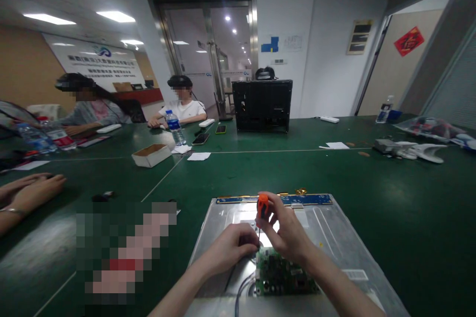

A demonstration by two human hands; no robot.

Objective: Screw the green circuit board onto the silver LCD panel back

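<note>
A large metal display panel (219,218) lies on the table before me, with a blue circuit strip (316,199) along its far edge. On its near part sits a green circuit board (280,272). My right hand (288,230) grips an orange and black screwdriver (263,205), held upright, its thin shaft pointing down at the board's far left corner. Beside the tip, my left hand (238,242) has its fingers pinched together; whatever is between them is hidden. A dark cable (240,290) runs from the board's left side toward me.
Another person's hands (33,193) rest at the left table edge. Farther back are a white box (150,155), a water bottle (174,126), phones (201,138) and a black monitor-like unit (263,106). Grey and white parts (407,150) lie at right. Two people sit across the table.
</note>
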